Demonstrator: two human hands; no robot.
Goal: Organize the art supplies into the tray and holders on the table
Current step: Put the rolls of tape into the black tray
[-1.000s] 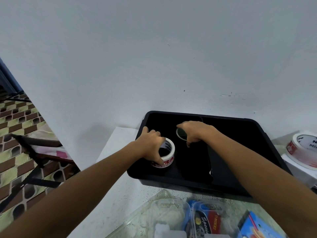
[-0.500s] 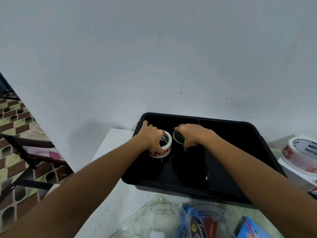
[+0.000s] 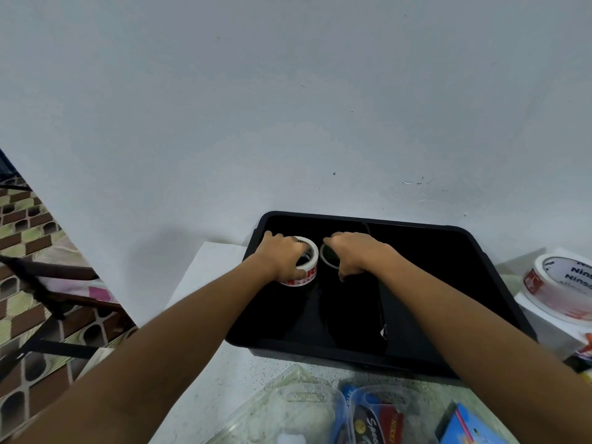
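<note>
1. Left hand [image 3: 282,256] sits just left of frame centre, inside the tray [image 3: 474,248]; its fingers curl over the top of a white tape roll [image 3: 304,269] with red print and grip it; the roll stands on the tray floor near the far left corner.
2. Right hand [image 3: 355,253] lies just right of the first, fingers curled down around a dark roll [image 3: 330,256] with a pale rim; most of that roll is hidden under the hand, so how it rests is unclear; the two rolls sit just beside each other.
3. Tray is black and fills the centre right of the frame, pushed against the wall [image 3: 288,107]; a thin divider [image 3: 379,302] runs front to back through it; both rolls are left of the divider.
4. At the right edge, a bigger tape roll [image 3: 557,288] with red and white print rests on a white box [image 3: 551,328].
5. Along the bottom edge lie clear packs [image 3: 307,408], a blue pack [image 3: 374,421] and a blue box [image 3: 467,427] on the table [image 3: 205,283], near the tray's front wall.
</note>
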